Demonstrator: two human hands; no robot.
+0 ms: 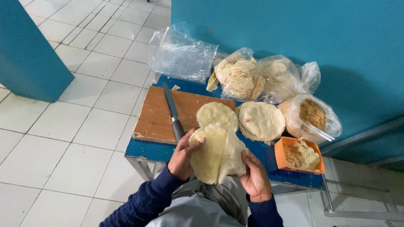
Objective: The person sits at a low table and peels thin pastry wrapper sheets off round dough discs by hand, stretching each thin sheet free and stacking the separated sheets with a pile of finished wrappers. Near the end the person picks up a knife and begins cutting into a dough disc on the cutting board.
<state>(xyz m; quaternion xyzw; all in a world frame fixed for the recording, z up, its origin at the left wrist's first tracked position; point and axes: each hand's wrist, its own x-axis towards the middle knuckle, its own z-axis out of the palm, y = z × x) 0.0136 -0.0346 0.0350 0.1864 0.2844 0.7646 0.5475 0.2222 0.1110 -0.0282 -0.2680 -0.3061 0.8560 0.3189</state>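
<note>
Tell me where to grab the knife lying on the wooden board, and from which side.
Grip the steel-bladed knife with the dark handle by that handle, which points toward the person at the brown wooden cutting board's near edge. Come from the near side, probably with the left hand, which is right beside it; the blade points away.

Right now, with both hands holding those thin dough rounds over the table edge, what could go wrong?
1. The dough rounds hang past the blue table edge in the left hand and right hand; they look thin and folded, so one could tear or drop to the tiled floor.
2. The knife lies on the wooden board with its handle right by the left hand; a bump could knock it.
3. The orange tub sits near the table's front edge.
</note>
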